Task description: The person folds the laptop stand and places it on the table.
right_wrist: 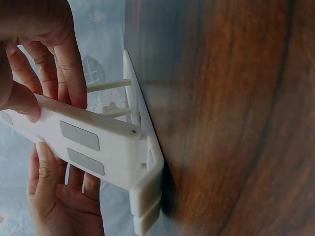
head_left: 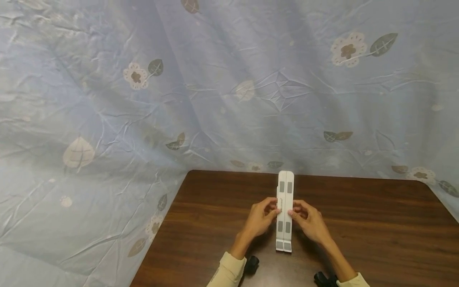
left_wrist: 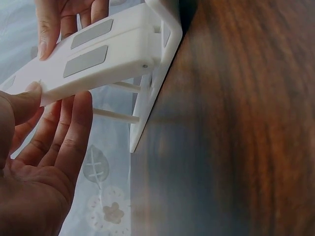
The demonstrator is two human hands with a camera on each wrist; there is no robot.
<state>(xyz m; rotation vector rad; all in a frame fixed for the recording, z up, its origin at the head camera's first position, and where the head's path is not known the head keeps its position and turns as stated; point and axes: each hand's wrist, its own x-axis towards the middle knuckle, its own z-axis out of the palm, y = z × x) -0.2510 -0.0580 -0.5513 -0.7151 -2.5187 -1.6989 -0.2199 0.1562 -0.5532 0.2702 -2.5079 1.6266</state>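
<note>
A white folding laptop stand (head_left: 285,217) with grey pads is upright over the table, its two long bars lying side by side. My left hand (head_left: 259,219) grips its left edge, thumb on the padded face and fingers behind. On the opposite edge, my right hand (head_left: 311,223) pinches it in the same way. The left wrist view shows thin white struts (left_wrist: 115,115) linking the padded bars to a lower part that rests on the tabletop. A bent lip (right_wrist: 146,201) stands out at the near end in the right wrist view.
The dark brown wooden table (head_left: 358,223) spreads around the stand. Behind it and to the left hangs a pale blue cloth (head_left: 222,99) printed with leaves and flowers. A black device (head_left: 252,265) is on the left wrist, another (head_left: 324,280) on the right.
</note>
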